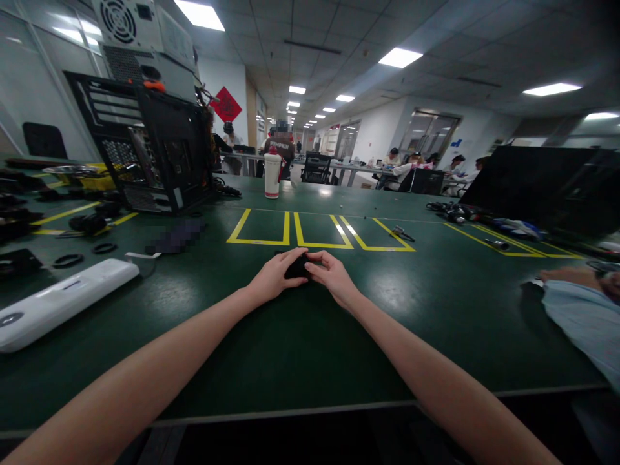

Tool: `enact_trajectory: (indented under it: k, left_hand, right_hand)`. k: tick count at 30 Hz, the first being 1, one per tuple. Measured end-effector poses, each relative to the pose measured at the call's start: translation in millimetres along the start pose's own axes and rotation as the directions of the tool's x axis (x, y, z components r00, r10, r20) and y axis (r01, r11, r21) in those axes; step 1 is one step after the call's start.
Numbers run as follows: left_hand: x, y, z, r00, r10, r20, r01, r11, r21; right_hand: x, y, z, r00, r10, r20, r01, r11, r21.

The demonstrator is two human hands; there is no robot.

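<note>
Both hands meet over the green table (300,349), just in front of the yellow taped outlines. My left hand (281,274) is wrapped round the left side of a small black object (297,266). From the right, my right hand (332,274) closes on the same object with its thumb and fingers. The fingers cover much of the object, so its exact shape cannot be made out.
A black computer case (165,142) stands at the back left, with a white device (68,300) nearer. A white cup (272,174) stands behind the taped outlines. Another person's sleeve (581,323) rests at the right, near a metal cylinder (497,245). A dark monitor (542,190) is beyond.
</note>
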State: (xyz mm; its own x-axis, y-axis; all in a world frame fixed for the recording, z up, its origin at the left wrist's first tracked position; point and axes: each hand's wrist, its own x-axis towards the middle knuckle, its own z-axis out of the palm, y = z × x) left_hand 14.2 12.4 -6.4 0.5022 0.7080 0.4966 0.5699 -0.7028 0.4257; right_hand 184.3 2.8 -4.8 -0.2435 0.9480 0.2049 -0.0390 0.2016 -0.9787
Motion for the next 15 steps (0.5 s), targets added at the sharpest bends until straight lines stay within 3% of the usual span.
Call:
enact_trajectory:
  k: [7,15]
  left_hand:
    - [0.2,1.3,-0.4,1.0,0.002,0.004,-0.002,1.0,0.006]
    - [0.8,1.3,0.0,1.0,0.013,-0.008,-0.013,1.0,0.018]
  right_hand:
    - [4.1,3.7,-2.7,0.999,0.044,-0.004,-0.044,0.999,-0.026]
    - [-0.2,0.4,0.2,1.0,0.003,-0.019,-0.003,1.0,0.005]
